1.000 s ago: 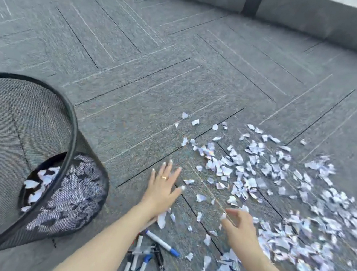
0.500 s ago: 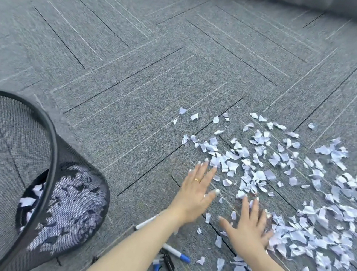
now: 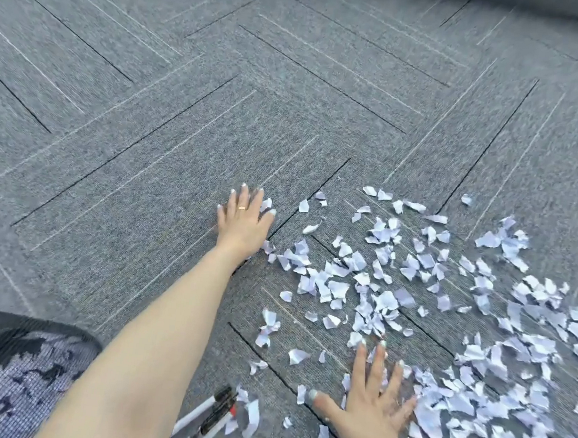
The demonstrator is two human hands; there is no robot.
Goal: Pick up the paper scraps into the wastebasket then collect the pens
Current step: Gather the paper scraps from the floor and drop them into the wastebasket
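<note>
Your left hand [image 3: 244,218] lay flat on the grey carpet [image 3: 143,150] near the middle of the frame, fingers straight and spread, holding nothing; a ring showed on one finger; your right hand [image 3: 373,398] pressed flat at the lower right, fingers splayed over the edge of the paper scraps [image 3: 451,311], which were strewn across the right half; the pens [image 3: 216,417] lay at the bottom centre; the mesh wastebasket [image 3: 6,377], scraps inside, sat at the lower left.

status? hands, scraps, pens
Both hands flat and open on the carpet: left hand at the pile's far edge, right hand on paper scraps. Wastebasket part-filled. Pens uncollected between the forearms.
</note>
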